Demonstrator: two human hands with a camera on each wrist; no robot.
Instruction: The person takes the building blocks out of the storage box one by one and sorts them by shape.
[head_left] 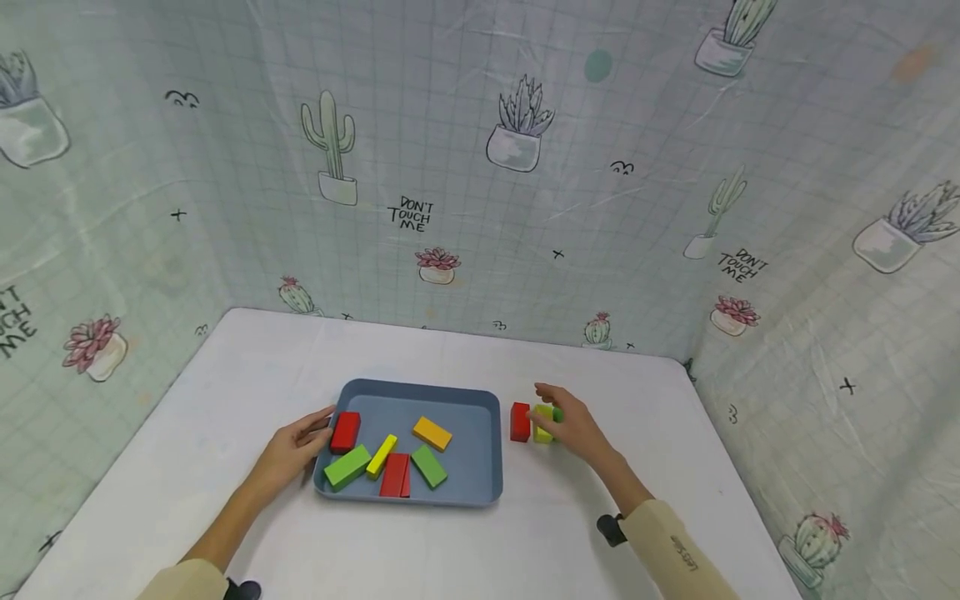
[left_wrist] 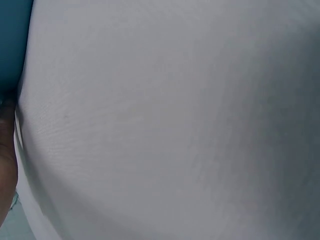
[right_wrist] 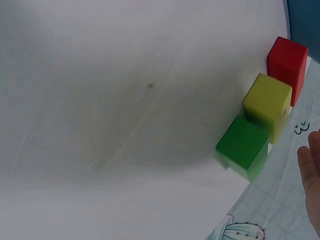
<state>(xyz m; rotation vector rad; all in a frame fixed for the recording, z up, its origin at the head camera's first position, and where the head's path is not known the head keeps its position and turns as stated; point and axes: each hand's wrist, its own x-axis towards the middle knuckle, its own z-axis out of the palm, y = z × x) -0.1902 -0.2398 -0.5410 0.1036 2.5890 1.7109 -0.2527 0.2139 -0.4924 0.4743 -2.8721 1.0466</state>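
My left hand rests against the left wall of a blue-grey tray, its fingers loosely bent at the rim. In the left wrist view a strip of that hand touches the tray's side. To the right of the tray, my right hand hovers with fingers spread and nothing held. Beneath and beside it stand three blocks in a row: red, yellow and green, the last mostly covered by the hand. The right wrist view shows the green block whole, beside the yellow one.
Inside the tray lie a red block, a green block, a thin yellow block, red pieces side by side, another green block and an orange block. A cactus-print curtain surrounds the white table.
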